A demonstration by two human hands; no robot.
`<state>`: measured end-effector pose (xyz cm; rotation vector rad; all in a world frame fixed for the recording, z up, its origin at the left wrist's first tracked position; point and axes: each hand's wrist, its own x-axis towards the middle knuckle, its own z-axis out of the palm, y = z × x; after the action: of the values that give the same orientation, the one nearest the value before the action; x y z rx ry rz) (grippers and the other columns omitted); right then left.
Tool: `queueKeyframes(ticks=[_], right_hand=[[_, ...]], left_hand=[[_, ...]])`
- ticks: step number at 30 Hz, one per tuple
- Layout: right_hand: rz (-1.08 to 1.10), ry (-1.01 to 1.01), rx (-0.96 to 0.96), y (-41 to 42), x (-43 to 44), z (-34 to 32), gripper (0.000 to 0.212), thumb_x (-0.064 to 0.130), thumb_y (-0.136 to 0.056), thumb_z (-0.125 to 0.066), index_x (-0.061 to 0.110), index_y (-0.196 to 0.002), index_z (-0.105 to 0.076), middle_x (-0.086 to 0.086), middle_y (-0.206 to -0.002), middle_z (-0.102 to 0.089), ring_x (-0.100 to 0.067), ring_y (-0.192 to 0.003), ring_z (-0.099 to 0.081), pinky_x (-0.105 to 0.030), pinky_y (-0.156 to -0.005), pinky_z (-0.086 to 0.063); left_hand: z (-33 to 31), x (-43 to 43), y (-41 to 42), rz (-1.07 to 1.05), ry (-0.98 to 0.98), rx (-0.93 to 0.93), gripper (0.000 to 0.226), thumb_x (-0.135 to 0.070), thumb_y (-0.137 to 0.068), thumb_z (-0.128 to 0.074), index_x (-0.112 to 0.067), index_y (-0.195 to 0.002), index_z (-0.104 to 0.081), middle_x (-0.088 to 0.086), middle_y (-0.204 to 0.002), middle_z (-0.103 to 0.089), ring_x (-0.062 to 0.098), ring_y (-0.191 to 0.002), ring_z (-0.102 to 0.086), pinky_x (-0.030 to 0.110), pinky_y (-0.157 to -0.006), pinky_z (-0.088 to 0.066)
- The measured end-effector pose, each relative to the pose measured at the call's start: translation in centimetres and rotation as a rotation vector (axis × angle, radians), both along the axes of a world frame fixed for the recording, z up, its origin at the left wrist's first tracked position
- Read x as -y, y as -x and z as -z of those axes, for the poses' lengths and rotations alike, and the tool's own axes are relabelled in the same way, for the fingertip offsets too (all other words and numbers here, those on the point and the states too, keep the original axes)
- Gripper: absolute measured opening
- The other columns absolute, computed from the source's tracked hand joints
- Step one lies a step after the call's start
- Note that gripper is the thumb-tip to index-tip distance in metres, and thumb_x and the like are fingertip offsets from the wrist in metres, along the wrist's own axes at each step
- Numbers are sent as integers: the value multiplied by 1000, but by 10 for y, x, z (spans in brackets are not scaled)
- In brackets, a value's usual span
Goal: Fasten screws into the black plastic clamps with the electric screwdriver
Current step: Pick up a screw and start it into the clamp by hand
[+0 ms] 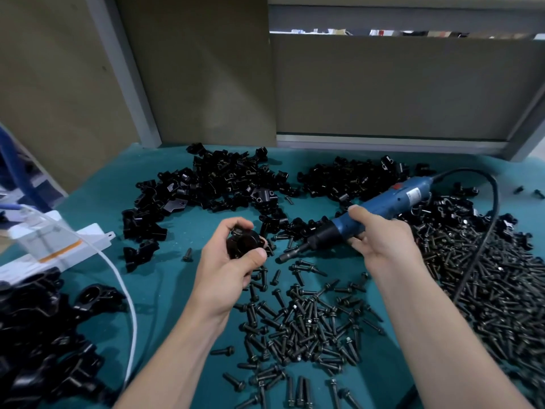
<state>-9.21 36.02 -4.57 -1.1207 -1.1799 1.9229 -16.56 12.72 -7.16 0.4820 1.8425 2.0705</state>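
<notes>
My left hand (233, 261) grips a black plastic clamp (246, 242) above the green table, its round bore facing me. My right hand (380, 237) holds the blue electric screwdriver (383, 205) by its body. The tool lies slanted, and its black nose and bit (290, 255) point left and down, ending a short way right of the clamp. Whether a screw sits in the clamp cannot be seen. Loose black screws (306, 326) lie in a heap below both hands.
Piles of black clamps lie at the back (212, 184) and at the lower left (38, 335). A larger screw heap (495, 276) covers the right side, crossed by the tool's black cable (483, 240). A white power strip (53, 246) and white cord (124, 287) sit left. Board panels (383, 84) wall the back.
</notes>
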Motion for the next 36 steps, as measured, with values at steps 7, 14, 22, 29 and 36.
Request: queueKeyframes(ticks=[7, 14, 22, 29, 36], right_hand=[[-249, -522, 573, -21, 5, -11, 49, 56, -82, -80, 8, -81, -73, -4, -59, -73, -22, -60, -75, -45, -73, -65], [-526, -1037, 1063, -29, 18, -44, 32, 42, -91, -73, 12, -83, -66, -6, -79, -68, -24, -66, -66, -32, -55, -53], [-1104, -1198, 910, -30, 62, -40, 37, -6, -81, -69, 29, -73, -79, 16, -60, -66, -1, -51, -62, -16, -48, -48], [-963, -1435, 981, -30, 78, -28, 32, -1, -83, -63, 29, -74, -58, 3, -80, -66, -23, -76, -64, -30, -63, -45], [-841, -1146, 644, -33, 64, -51, 27, 8, -94, -70, 32, -88, -81, 14, -73, -69, -2, -46, -59, -10, -41, -39]], left_hand=[[3, -1, 0, -21, 11, -6, 40, -1, -91, -73, -39, -101, -67, 14, -91, -68, 16, -61, -51, 25, -53, -46], [-4, 0, -4, -23, -116, 5, 22, -20, -86, -79, -37, -96, -70, 5, -82, -68, 15, -62, -58, 23, -51, -48], [-1, 1, 0, -61, -88, -52, 37, -3, -91, -76, -39, -96, -69, -2, -69, -60, 12, -55, -52, 21, -49, -45], [3, 0, -1, -65, -82, -64, 35, -3, -90, -76, -37, -96, -69, -8, -64, -61, 11, -55, -54, 21, -48, -45], [3, -2, -4, -2, -55, -147, 40, -6, -85, -81, -37, -105, -65, -1, -77, -66, 14, -53, -52, 22, -52, -49]])
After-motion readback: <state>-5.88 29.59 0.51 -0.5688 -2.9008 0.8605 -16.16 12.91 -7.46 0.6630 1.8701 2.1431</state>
